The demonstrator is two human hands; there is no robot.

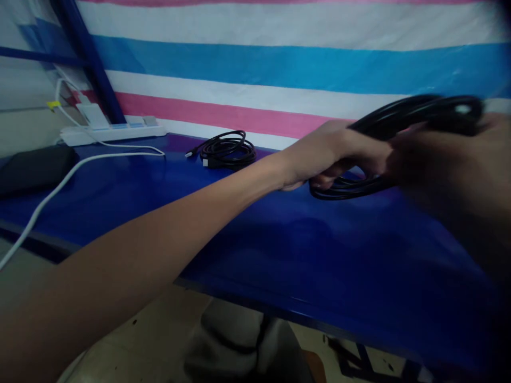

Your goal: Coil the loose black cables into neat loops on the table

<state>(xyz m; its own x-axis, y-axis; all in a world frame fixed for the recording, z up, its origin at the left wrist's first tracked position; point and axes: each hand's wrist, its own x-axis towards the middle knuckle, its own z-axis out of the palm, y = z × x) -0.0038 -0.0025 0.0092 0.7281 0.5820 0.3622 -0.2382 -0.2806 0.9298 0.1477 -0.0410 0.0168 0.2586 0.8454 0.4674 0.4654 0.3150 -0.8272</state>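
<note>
A thick coil of black cable (399,118) is held up above the right part of the blue table. My left hand (333,149) reaches across from the lower left, fingers closed around the coil's near side, with loops hanging below the fist. My right hand (443,157), smeared by motion, grips the coil at its right end, close to my left hand. A pale connector tip (463,109) shows at the top of that end. Further left, a second coiled black cable (229,151) lies on the table with its metal plugs exposed.
A white power strip (115,133) with a plugged-in charger stands at the back left of the blue table (279,255). A white cord (59,194) runs over the left edge. A dark flat object (35,169) lies there. A striped sheet (279,64) hangs behind.
</note>
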